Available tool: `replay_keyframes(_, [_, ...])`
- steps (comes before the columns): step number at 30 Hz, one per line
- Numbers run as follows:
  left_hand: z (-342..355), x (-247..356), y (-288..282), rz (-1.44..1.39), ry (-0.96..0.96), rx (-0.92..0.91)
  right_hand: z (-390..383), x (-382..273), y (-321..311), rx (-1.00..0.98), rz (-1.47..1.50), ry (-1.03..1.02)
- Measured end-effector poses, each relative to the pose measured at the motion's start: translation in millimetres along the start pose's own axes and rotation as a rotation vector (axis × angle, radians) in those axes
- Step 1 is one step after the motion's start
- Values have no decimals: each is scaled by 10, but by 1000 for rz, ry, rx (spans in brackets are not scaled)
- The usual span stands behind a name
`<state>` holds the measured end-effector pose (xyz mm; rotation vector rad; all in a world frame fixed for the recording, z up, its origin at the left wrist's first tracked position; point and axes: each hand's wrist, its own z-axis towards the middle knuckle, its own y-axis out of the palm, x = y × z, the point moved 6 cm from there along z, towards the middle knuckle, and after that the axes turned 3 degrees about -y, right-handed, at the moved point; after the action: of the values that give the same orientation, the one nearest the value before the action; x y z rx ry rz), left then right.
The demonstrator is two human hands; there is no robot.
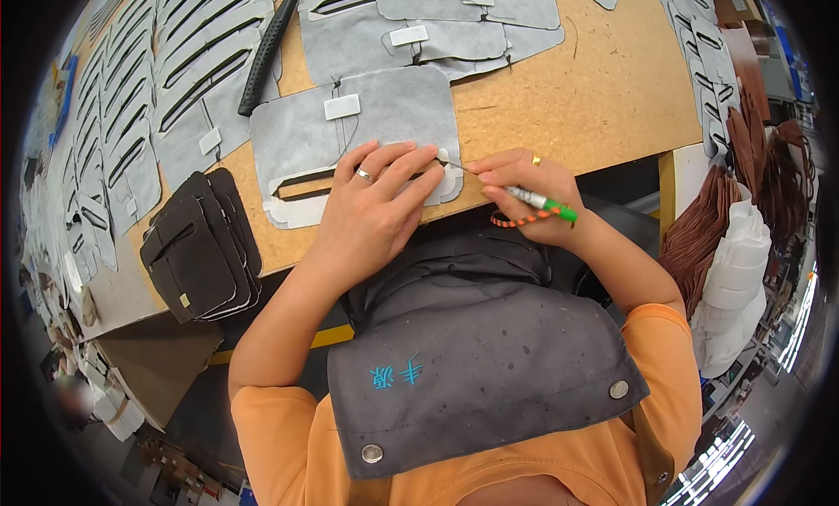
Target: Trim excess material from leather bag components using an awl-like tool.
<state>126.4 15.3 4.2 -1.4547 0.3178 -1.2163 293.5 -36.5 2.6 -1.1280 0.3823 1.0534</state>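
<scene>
A grey pocket-shaped panel (pixel 393 104) lies at the table's front edge, with a long slot bordered in black and a small white label with loose black threads. My left hand (pixel 376 200) rests flat on it, fingers stretched over the slot's right part, partly hiding it. My right hand (pixel 533 191) is closed around a slim pen-like tool (pixel 535 198) with a silver body, green end and orange-black cord. A thin dark tip reaches from the right fingertips to the panel near the slot's right end. What exactly the tip touches is too small to tell.
A black ridged-handle tool (pixel 266 56) lies left of more grey panels (pixel 507 43). Rows of slotted grey panels (pixel 201 69) cover the table's left. Dark brown stacked pieces (pixel 197 253) sit at the front left edge. Brown and white material bundles (pixel 734 279) hang at right.
</scene>
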Motion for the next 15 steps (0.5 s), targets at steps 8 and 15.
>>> replay_keyframes(8, [-31, 14, 23, 9, 2, 21, 51, 33, 21, 32, 172, 200])
replay_keyframes(15, [-23, -2, 16, -7, -27, 12, 120, -32, 48, -12, 35, 63])
